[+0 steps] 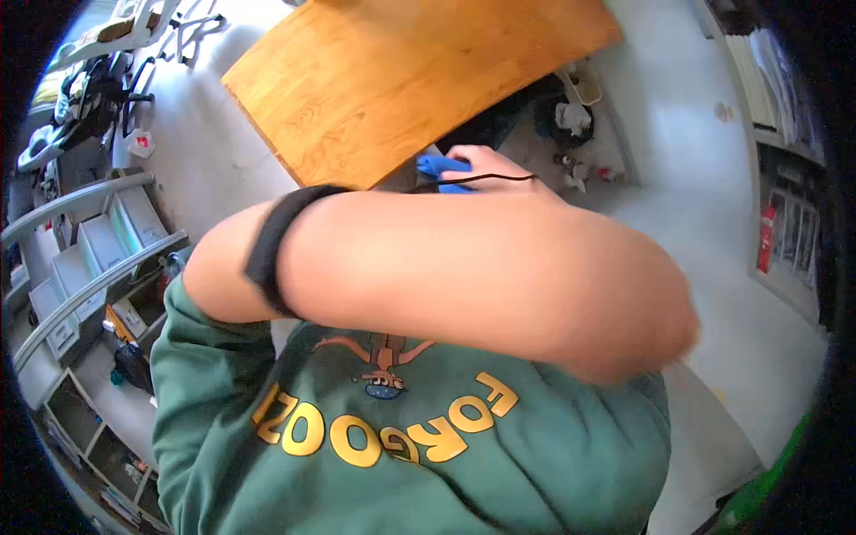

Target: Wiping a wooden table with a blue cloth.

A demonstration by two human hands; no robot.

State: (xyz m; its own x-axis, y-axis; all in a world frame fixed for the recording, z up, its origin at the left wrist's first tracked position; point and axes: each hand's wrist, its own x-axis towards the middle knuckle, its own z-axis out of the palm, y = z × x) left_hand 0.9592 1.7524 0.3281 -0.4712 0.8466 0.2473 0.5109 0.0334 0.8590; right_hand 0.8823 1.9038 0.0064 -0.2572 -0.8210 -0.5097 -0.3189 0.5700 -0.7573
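Observation:
My left forearm crosses close in front of me from the green sleeve, a black band around it. At its far end my left hand (633, 321) is smeared by motion, and its fingers cannot be made out. Beyond the forearm, my right hand (490, 166) is closed on a blue cloth (439, 167) beside the near edge of the wooden table (392, 80). A thin black cord (481, 178) runs across that hand and wrist. Most of my right forearm is hidden behind the left one.
White steps with curved rails (94, 245) stand at the left, above shelving (89, 428). Farther back are a chair base (192, 36) and a small white container (140, 143). A dark bin with white waste (571, 120) sits right of the table; shelves (789, 214) line the right side.

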